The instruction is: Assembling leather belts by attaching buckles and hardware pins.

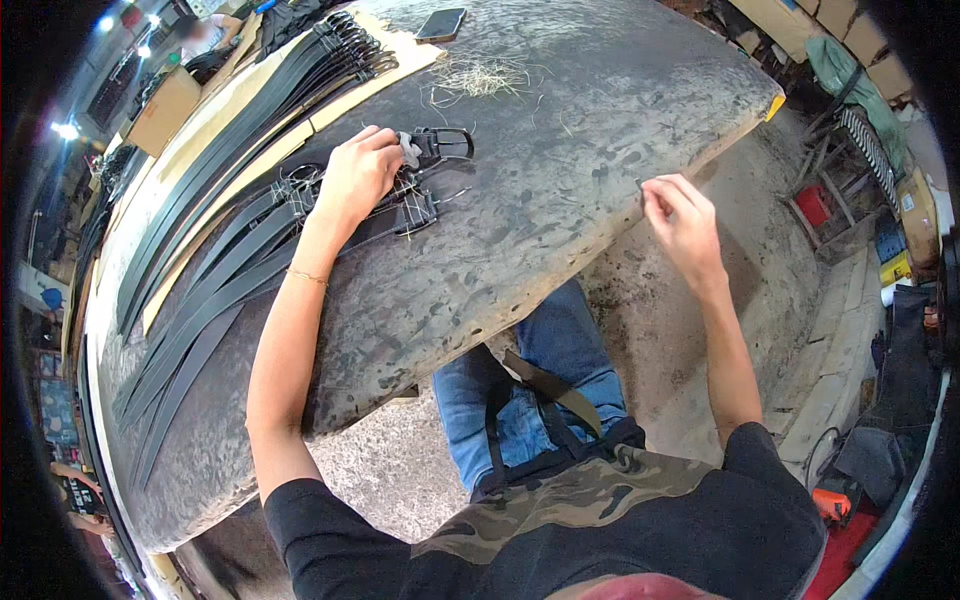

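Note:
My left hand [362, 172] is closed over the buckle end of a black belt, on top of a loose bunch of black belts [215, 290]. A dark metal buckle [457, 145] sticks out past its fingers, and a small grey wrap [410, 151] shows at the fingertips. Pale threads [412, 212] cross the belts beside that hand. My right hand [685, 222] is raised over the table's near right edge, thumb and fingers pinched together. A tiny dark tip shows at the pinch, too small to name.
On the dark, worn table [560, 180] lie a pile of pale thread scraps [482, 78] and a phone [441, 25]. More buckled belts [330, 60] lie on cardboard at the far left. A wooden stool [825, 200] stands at the right. Another person [203, 38] sits at the far left.

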A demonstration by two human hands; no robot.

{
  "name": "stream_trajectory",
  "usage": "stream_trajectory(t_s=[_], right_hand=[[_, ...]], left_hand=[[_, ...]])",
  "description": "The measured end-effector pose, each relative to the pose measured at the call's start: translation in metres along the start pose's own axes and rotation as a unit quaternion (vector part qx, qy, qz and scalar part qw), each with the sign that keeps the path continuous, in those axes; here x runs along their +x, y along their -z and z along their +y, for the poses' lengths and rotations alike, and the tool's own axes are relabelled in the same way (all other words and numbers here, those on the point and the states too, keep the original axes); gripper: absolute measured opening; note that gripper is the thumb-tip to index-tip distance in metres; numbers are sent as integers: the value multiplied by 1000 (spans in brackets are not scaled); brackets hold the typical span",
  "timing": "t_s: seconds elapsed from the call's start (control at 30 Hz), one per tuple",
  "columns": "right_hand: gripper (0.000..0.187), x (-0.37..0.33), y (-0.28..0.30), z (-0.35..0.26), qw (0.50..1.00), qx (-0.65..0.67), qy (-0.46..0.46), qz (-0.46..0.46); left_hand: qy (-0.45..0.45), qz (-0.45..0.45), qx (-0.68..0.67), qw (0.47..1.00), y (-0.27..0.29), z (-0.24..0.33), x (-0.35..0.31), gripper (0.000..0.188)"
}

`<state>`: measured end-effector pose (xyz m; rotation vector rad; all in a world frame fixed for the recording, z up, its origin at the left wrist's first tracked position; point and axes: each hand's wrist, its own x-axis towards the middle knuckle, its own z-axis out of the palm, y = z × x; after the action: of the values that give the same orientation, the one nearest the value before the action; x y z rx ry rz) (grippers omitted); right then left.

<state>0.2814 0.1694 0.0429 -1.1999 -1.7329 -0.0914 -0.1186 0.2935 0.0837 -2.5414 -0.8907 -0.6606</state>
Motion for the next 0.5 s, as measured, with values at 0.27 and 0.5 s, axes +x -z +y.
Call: stream_trajectory(t_s=[0.27, 0.5], right_hand=[[10, 7, 18, 32, 791, 498, -355, 26], [14, 0, 6, 60, 825, 421, -378, -17]], left_hand=[[39, 13, -26, 999, -6, 5, 1, 7], [136, 49, -29, 989, -8, 7, 2, 13]])
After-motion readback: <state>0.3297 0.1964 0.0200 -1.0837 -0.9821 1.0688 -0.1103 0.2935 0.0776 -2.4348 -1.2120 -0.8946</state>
